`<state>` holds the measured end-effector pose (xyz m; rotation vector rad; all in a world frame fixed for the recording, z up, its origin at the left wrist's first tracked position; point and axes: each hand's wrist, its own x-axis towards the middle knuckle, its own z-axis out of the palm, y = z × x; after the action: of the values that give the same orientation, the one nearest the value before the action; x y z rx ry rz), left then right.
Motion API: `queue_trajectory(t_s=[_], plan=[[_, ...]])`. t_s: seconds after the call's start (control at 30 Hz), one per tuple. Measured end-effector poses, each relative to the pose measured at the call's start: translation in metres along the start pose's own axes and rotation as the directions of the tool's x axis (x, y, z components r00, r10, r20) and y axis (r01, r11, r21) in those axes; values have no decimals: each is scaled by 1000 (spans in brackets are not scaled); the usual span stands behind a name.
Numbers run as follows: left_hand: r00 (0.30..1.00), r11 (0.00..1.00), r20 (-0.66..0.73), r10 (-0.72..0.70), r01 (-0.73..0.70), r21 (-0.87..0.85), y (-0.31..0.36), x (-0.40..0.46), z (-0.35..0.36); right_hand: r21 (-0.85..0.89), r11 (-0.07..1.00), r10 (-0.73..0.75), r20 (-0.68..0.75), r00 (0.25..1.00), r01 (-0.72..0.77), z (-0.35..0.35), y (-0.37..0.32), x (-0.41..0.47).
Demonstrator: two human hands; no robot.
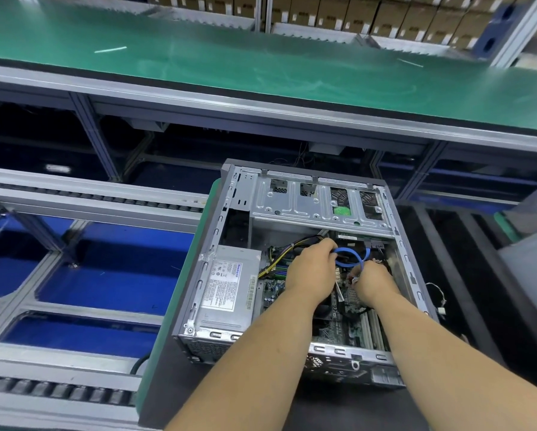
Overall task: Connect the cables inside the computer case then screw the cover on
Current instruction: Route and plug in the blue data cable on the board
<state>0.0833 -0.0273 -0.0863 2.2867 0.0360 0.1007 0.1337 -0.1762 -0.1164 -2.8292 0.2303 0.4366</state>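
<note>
While both hands (315,269) reach inside, blue cable (349,255) loops between them.

One computer case (295,269), one blue cable (351,255), two hands.

**Colours in front of you**

Your computer case (301,262) is bare grey metal. Inside it you have a bright blue cable (349,255), yellow-and-black wires (271,267) and a silver power supply (229,290) with a white printed label. The worktop (229,60) beyond is green.
</note>
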Motion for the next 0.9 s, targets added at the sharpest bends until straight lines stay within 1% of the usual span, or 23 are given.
queue_trajectory(t_s=[0.2,0.4,0.6,0.73,0.9], plan=[[1000,1000,1,-2,2,6,0,0,-1,11,1000,12,-24,1000,-12,0,-1,0],[1000,998,3,-17,17,53,-2,1,0,34,999,8,-62,998,-6,-2,-3,-6],[1000,999,19,-11,10,38,-4,2,2,52,998,32,-77,996,-28,-5,-7,-5],[1000,999,14,-15,15,48,-4,2,2,34,999,33,-63,997,-31,-8,-10,-8],[1000,992,2,-13,13,129,-5,0,1,-28,999,19,-59,998,-20,-9,-10,-14]])
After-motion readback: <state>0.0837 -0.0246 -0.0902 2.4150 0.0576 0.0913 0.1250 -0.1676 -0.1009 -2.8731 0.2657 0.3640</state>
